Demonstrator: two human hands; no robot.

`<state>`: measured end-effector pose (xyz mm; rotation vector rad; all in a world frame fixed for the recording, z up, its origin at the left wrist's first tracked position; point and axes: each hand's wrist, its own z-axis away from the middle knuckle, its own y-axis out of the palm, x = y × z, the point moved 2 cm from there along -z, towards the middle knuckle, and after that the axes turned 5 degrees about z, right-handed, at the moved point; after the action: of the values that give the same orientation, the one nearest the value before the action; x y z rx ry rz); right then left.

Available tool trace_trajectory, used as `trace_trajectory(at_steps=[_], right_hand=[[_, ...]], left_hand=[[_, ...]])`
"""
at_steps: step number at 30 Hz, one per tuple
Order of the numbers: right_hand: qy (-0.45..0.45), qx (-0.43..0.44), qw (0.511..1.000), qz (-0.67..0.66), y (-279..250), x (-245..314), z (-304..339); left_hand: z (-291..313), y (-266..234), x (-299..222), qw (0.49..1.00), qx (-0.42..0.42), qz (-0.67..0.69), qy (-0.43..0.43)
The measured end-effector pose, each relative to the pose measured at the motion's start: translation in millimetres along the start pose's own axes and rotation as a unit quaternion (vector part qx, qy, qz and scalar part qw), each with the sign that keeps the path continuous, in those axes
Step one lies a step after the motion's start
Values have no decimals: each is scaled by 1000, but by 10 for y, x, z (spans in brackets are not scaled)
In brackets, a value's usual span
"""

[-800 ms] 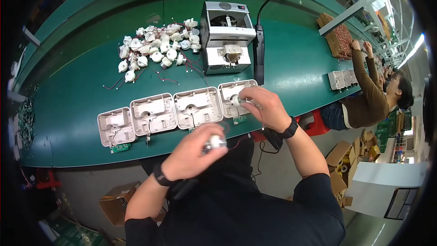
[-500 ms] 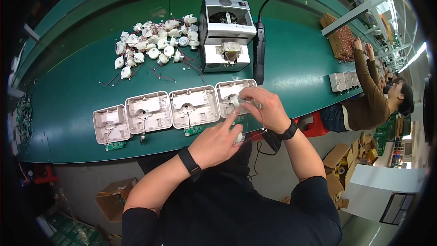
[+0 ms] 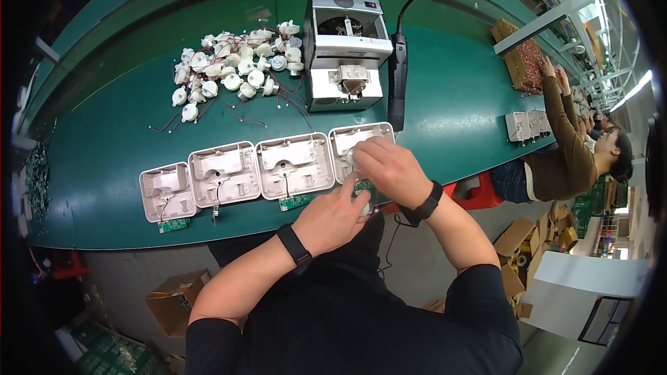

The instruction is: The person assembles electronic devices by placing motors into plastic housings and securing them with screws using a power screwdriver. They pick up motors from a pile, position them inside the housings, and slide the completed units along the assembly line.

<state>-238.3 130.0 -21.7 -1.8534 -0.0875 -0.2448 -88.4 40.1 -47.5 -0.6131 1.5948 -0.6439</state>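
My right hand (image 3: pixel 394 170) reaches over the rightmost white plastic housing (image 3: pixel 361 129), its fingers closed on a small white motor-like part (image 3: pixel 351 158) at the housing's left inner side. Lower and nearer, my left hand (image 3: pixel 328 221) is closed round another small white motor-like part (image 3: pixel 365 209), mostly hidden by the fingers. The left index finger points up toward the right hand's part. A green circuit board (image 3: pixel 363 186) shows partly between the hands. Three more housings stand in a row to the left, the closest being an open housing (image 3: pixel 295 167).
A pile of white round parts (image 3: pixel 236 66) with red and black wires lies at the back left. Beside it stand a grey machine (image 3: pixel 347 48) and a black handheld tool (image 3: pixel 397 87) on a cable. A co-worker (image 3: pixel 573 125) works at the far right near a cardboard box (image 3: pixel 517 62).
My right hand has moved slightly left and down, turning its back over more of the rightmost housing. The red wire that hung below it is now mostly hidden. My left hand has barely moved.
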Motion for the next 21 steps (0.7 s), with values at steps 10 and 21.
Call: trace_trajectory(at_steps=[10,21], right_hand=[[6,-15,1000,19,-5,36,-29],[50,-65,997,7,-563,392,-53]], left_hand=[[187,-170,-38,992,-93,84,9],[801,-668,96,787,-125,563,-220]])
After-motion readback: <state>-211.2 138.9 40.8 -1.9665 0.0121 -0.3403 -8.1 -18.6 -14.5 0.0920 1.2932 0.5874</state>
